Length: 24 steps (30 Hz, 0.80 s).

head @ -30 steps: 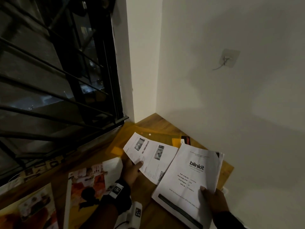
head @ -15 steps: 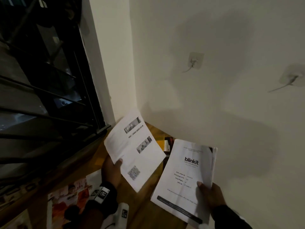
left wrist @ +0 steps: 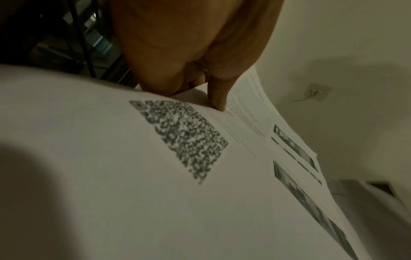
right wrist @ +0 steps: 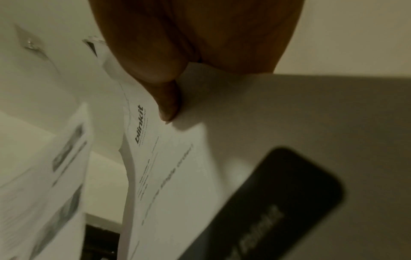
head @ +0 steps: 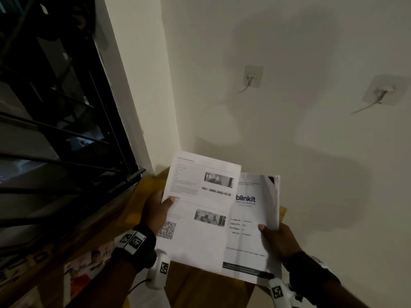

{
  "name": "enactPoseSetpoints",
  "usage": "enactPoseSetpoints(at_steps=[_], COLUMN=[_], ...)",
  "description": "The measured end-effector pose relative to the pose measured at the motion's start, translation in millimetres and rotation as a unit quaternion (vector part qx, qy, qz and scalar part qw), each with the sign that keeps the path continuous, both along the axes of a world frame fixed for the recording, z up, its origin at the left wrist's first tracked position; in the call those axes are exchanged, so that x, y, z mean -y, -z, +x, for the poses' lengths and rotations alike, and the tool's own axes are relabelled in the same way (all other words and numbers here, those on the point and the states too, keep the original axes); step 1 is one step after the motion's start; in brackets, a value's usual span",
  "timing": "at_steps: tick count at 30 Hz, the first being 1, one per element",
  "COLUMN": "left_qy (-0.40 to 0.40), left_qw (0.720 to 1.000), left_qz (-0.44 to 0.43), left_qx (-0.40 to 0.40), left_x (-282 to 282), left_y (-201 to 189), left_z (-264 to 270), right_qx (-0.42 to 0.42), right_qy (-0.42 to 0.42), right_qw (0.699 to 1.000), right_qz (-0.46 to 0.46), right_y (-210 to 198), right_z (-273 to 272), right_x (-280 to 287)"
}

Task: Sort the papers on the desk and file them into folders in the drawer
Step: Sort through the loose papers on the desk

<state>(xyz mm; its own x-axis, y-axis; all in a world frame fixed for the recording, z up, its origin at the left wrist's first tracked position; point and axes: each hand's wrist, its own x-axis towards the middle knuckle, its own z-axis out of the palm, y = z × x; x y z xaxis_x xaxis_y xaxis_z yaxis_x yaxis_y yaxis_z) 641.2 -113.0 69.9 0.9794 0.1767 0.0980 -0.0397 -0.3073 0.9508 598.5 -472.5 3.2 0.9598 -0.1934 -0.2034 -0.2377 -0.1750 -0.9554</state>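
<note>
Thumbs pinch paper: left hand (head: 155, 210) grips photo sheet (head: 200, 210), right hand (head: 278, 241) blinkit stack (head: 253, 223).

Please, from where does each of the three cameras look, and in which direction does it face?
Head: sits on the person's head, faces forward and down at the wall corner; shows left hand, right hand, both forearms.
Left wrist: looks along the left hand; thumb presses the QR-code sheet.
Right wrist: looks along the right hand; thumb pinches the blinkit papers.
Shared: both paper sets appear in head and right wrist views; a wall hook in all three.
</note>
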Motion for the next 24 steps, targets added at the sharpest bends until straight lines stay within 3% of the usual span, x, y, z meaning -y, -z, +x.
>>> enactPoseSetpoints(at_steps=[11, 16, 20, 24], left_qy=[0.023, -0.04, -0.046, -0.021], left_qw=[0.983, 0.986, 0.983, 0.973], left_qz=[-0.11, -0.105, -0.161, -0.23], left_qx=[-0.146, -0.122, -0.079, -0.014], left_x=[49, 57, 64, 70], left_y=[56, 58, 37, 11], left_z=[-29, -33, -42, -58], right_qx=[0.017, -0.003, 0.056, 0.088], right_qy=[-0.1, -0.096, -0.12, -0.116], right_qw=[0.991, 0.968, 0.98, 0.978], right_qz=[0.091, 0.23, 0.149, 0.152], right_y=[-20, -47, -58, -70], right_z=[-9, -14, -4, 10], right_x=[-48, -62, -66, -66])
